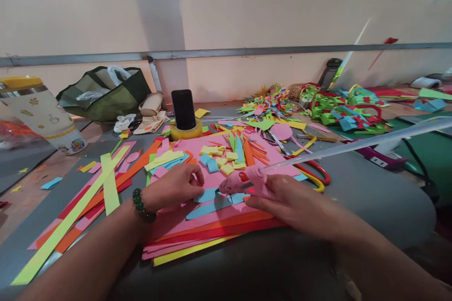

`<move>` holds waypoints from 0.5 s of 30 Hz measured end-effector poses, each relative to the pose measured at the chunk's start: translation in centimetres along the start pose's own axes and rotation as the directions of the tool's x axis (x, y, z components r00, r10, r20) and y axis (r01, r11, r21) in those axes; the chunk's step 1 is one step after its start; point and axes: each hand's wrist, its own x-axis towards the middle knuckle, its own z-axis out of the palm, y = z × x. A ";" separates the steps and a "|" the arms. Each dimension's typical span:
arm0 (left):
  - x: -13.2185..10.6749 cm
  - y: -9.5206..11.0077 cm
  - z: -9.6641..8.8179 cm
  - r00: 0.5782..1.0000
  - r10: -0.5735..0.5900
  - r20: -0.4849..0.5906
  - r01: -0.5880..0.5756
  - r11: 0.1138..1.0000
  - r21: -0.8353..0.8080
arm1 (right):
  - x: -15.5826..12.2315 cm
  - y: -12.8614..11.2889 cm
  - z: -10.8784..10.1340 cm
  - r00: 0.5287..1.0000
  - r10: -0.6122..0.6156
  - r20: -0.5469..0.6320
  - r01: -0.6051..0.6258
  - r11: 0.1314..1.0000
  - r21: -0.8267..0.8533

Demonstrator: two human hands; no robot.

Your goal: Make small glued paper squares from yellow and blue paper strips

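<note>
My right hand (286,200) is wrapped round a pink hot glue gun (243,182), from whose back a long clear glue stick (339,143) runs off to the right. The dark nozzle points left and meets a blue paper strip (207,195). At that strip's left end, my left hand (178,183) is closed, thumb and fingertips pinching the paper edge. Just below lies a longer blue paper strip (212,209) on a pink paper sheet (169,218). Small folded yellow pieces (226,168) and blue pieces (212,165) sit beyond the hands.
Red-and-yellow scissors (318,174) lie right of the glue gun. A phone (183,109) stands in a yellow tape roll (187,131). Long paper strips (70,216) spread leftward. Paper flowers and baskets (328,106) are at the back right, a bottle (45,117) at far left.
</note>
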 end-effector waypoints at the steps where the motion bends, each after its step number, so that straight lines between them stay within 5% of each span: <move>1: 0.0 0.0 0.0 1.000 0.001 0.000 -0.001 1.000 -0.004 | 0.0 0.0 0.0 1.000 -0.006 0.001 0.006 1.000 -0.005; 7: 0.0 0.3 -0.1 1.000 -0.013 0.012 0.013 0.999 -0.032 | -0.8 0.4 -0.4 1.000 -0.003 0.003 0.002 0.983 0.182; 11: 0.0 0.2 -0.5 0.997 -0.023 0.078 0.032 0.993 -0.111 | -1.0 0.6 -1.0 0.984 0.022 -0.175 0.053 0.909 0.413; 15: -0.1 -0.1 -1.0 0.986 -0.004 0.167 0.041 0.976 -0.216 | -1.7 1.6 -2.2 0.915 0.104 -0.389 0.066 0.914 0.400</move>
